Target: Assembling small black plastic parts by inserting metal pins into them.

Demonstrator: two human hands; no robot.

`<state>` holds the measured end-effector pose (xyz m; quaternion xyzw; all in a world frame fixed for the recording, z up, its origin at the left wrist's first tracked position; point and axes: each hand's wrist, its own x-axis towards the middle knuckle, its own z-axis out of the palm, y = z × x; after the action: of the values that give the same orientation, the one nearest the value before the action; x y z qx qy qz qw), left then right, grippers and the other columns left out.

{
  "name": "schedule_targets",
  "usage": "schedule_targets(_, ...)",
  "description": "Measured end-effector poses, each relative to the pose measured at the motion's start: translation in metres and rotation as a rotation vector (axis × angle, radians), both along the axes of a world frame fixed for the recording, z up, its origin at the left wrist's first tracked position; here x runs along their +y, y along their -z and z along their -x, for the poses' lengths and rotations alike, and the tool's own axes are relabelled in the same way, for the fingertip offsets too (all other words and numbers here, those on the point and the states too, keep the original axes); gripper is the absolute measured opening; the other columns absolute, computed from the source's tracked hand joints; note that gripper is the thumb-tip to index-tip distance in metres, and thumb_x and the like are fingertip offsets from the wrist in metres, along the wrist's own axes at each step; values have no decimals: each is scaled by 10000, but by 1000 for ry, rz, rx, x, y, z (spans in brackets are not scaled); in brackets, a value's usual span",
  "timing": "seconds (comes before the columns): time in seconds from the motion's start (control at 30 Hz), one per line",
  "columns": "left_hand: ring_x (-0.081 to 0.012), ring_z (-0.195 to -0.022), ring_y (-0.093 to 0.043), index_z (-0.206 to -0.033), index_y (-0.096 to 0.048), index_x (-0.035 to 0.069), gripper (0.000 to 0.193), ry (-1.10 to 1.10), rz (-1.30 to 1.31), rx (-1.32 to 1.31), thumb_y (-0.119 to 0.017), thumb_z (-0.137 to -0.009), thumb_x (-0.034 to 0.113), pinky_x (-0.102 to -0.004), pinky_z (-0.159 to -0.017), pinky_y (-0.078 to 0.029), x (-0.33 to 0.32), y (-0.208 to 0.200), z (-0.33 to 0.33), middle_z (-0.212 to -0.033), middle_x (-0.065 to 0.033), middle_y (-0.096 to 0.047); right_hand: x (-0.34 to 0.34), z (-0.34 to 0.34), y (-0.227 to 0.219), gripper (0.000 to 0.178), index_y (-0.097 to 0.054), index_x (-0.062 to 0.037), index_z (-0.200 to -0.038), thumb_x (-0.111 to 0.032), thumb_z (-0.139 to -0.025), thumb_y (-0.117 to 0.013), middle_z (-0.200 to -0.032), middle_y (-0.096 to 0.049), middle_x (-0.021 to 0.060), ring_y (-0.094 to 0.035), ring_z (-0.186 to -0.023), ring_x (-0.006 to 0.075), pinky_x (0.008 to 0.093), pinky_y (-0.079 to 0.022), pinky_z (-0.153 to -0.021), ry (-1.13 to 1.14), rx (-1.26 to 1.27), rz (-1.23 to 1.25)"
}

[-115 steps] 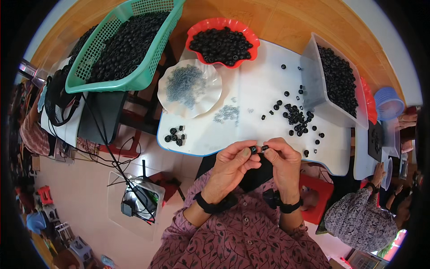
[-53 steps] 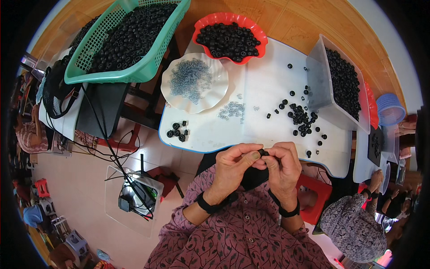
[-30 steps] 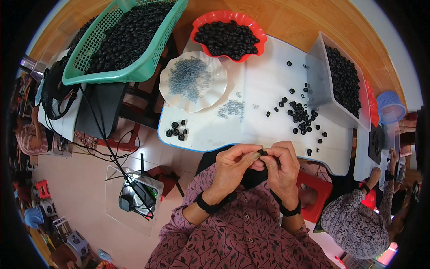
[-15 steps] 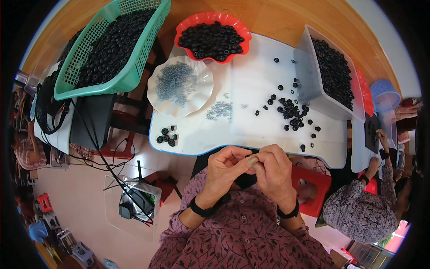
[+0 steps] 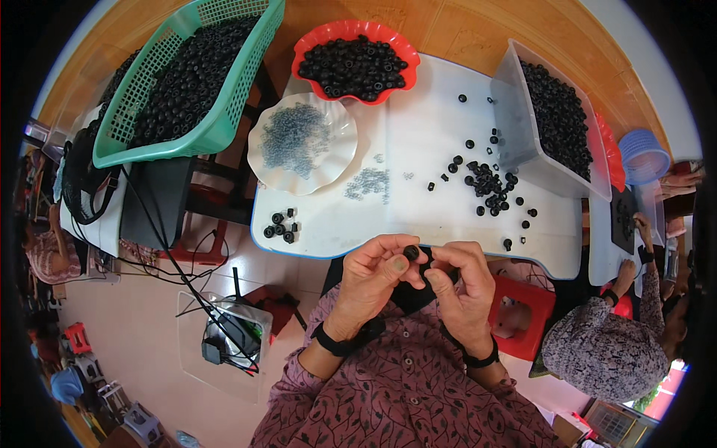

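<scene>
Above my lap, in front of the table edge, both hands are raised close together. In my left hand (image 5: 377,276) a small round black plastic part (image 5: 411,252) is pinched between thumb and fingers. My right hand (image 5: 464,291) is beside it, thumb and forefinger apart with a dark gap between them; nothing can be made out there. Beyond my hands, a loose pile of black parts (image 5: 489,184) lies on the white table (image 5: 448,224). A smaller group of black parts (image 5: 278,228) sits near the left front edge.
A white scalloped plate (image 5: 343,153) holds tiny clear-grey pieces, some spilled beside it. Black parts fill a red bowl (image 5: 409,56), a green basket (image 5: 202,138) and a clear bin (image 5: 523,160). A red stool (image 5: 534,321) stands at right, near another person (image 5: 605,351).
My hands have drawn slightly apart from touching fingertips. The black part in my left hand has come into sight, and my right thumb and forefinger have spread.
</scene>
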<state>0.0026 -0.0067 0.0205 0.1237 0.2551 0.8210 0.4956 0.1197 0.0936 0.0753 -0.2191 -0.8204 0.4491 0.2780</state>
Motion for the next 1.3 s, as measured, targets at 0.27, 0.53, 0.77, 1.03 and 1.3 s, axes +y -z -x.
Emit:
schedule_targets(0.27,-127,-835,-571,-1135,-563,-33,299,-18,-11,27,-615,-935,183,-242,-785,-467,-6,-5,-1,-1005,-117,-625,-12,8,10,431,-535,14,-1202,-155,-847,-712,-1130,-549,160,-598,-956,227,329,-494,-834,-28,61,60)
schedule_targets(0.53,-54,-764,-532,-1111,-568,-29,375,-20,137,200,-678,-884,248,-206,-730,-472,-9,-10,-5,-858,5,-572,-21,25,0,506,-491,26,-1260,-162,-845,-710,-1170,-572,175,-599,-1001,217,308,-481,-849,-115,-47,259)
schedule_targets(0.77,-67,-784,-550,-1110,-565,-29,323,-100,103,126,-652,-873,173,-230,-744,-494,-5,0,-7,-872,12,-558,-21,31,7,496,-504,2,-1283,-145,-844,-685,-1182,-619,90,-572,-917,110,238,-460,-850,-91,-55,315)
schedule_targets(1.03,-189,-874,-594,-1080,-576,-5,272,3,-67,-49,-647,-901,187,-310,-783,-511,-5,-5,1,-984,-132,-620,-25,27,6,525,-500,49,-1273,-66,-813,-726,-1207,-581,173,-588,-1038,198,294,-477,-869,-30,151,182)
schedule_targets(1.3,-158,-904,-621,-1115,-592,-32,302,-80,-59,3,-692,-850,72,-272,-807,-518,-4,3,2,-1030,-108,-644,-18,20,5,296,-638,-22,-1134,-16,-841,-678,-1187,-581,166,-590,-1076,263,319,-487,-878,-53,187,42)
